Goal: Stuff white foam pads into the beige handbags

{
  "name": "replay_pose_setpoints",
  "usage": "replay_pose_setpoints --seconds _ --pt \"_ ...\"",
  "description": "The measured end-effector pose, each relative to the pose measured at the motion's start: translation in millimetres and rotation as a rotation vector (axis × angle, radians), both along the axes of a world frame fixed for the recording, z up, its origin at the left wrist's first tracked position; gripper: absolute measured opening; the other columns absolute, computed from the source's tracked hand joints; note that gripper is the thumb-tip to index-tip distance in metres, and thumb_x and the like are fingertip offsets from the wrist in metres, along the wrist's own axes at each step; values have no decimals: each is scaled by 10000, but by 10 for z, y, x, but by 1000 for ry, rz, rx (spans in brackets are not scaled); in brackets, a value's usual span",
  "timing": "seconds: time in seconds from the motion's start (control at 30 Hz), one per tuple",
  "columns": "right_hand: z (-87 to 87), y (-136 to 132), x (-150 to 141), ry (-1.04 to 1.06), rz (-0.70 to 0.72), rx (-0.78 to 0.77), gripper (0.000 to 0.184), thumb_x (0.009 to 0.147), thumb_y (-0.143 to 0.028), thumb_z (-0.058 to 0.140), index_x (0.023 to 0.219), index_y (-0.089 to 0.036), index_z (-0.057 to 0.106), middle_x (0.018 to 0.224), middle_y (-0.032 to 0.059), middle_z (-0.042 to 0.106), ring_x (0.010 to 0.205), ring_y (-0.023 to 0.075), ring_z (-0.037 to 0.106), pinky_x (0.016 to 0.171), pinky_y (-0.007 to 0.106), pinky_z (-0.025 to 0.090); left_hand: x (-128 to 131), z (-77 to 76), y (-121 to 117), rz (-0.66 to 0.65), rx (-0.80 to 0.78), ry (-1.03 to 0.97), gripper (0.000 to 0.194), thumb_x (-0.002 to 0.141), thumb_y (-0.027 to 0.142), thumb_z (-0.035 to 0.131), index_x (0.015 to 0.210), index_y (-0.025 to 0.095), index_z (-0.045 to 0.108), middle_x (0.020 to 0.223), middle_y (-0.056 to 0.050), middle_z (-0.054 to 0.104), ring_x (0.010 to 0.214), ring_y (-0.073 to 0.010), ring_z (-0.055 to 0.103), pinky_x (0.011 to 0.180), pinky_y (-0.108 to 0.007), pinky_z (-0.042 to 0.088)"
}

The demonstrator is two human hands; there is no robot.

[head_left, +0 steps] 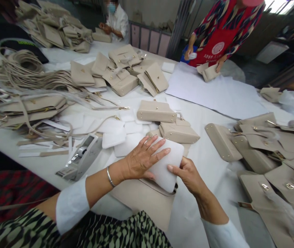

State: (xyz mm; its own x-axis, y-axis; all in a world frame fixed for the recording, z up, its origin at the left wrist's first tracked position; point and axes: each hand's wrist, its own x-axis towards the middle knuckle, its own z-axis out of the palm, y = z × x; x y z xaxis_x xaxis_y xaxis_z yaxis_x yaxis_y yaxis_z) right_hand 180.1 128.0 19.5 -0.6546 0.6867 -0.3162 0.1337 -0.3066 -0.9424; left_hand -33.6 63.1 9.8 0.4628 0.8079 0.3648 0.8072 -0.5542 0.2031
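A white foam pad [168,164] lies on top of a beige handbag [143,199] at the near edge of the table. My left hand [142,159] rests flat on the pad with its fingers spread. My right hand [188,174] curls round the pad's right edge and holds it. A silver bangle sits on my left wrist.
Beige handbags [255,151] lie in groups at the right, centre and far left. Straps [28,74] are piled at the left, beside a tape dispenser [81,159] and loose white pads [114,134]. Two other people stand at the far side, one handling a bag [209,72].
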Motion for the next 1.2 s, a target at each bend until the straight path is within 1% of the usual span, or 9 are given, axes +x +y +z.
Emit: replay_pose_setpoints --seconds 0.13,0.27,0.43,0.53,0.67,0.83,0.97,1.1,1.2 --pt "129 -80 34 54 129 -133 376 687 -364 725 976 -140 637 862 49 677 766 188 609 695 306 498 68 141 -47 -60 -61 -41 974 699 605 619 1406 85 196 1411 -249 315 1341 -403 209 1072 -615 181" --pt "248 -301 89 -22 106 -12 409 651 -474 726 867 -136 644 753 36 646 651 170 566 594 280 477 206 154 -275 -80 -151 -185 670 780 286 541 1348 81 251 1244 -195 520 1134 -291 509 942 -462 432" --pt "272 -620 339 -482 -128 930 595 630 -525 735 1092 -180 590 1032 143 621 940 320 566 803 452 481 334 -19 -645 24 -409 -282 428 755 182 505 1175 145 434 930 -72 642 836 -212 611 750 -341 496" --pt "180 -777 488 -470 118 1214 992 612 -561 735 1399 -150 293 1343 202 429 1212 381 417 945 512 419 347 -82 -783 -11 -505 -304 299 765 194 518 1063 174 503 885 -40 640 804 -186 603 737 -304 472" --pt "83 -924 489 -401 380 1139 570 810 -293 610 1316 -190 369 1162 129 571 1068 262 543 858 386 490 351 -90 -818 -89 -481 -330 218 766 185 534 983 185 550 835 -21 637 814 -177 588 788 -313 432" --pt "-60 -897 424 -363 205 1125 299 850 -134 505 1136 -211 457 959 71 593 877 200 566 751 329 479 236 -176 -790 54 -398 -401 434 817 482 564 1135 191 513 1003 -63 627 931 -209 557 869 -362 412" --pt "-205 -840 448 -475 28 1097 203 866 -202 514 1066 -210 485 910 63 572 846 205 557 740 331 463 26 -382 -794 252 -316 -141 256 904 208 412 1137 179 514 1109 -92 585 992 -217 541 843 -364 432" --pt "-228 -836 391 -496 -29 943 191 861 -293 534 1034 -216 512 897 45 579 805 194 555 728 314 455 -47 -537 -758 116 -292 68 257 862 77 398 1054 173 540 1020 -76 577 868 -188 555 756 -325 457" --pt "-215 -772 307 -468 -110 628 240 838 -387 556 989 -202 529 840 27 592 742 181 547 665 287 453 16 -582 -676 109 -261 135 169 878 123 431 977 169 561 945 -73 571 832 -200 550 723 -336 451"
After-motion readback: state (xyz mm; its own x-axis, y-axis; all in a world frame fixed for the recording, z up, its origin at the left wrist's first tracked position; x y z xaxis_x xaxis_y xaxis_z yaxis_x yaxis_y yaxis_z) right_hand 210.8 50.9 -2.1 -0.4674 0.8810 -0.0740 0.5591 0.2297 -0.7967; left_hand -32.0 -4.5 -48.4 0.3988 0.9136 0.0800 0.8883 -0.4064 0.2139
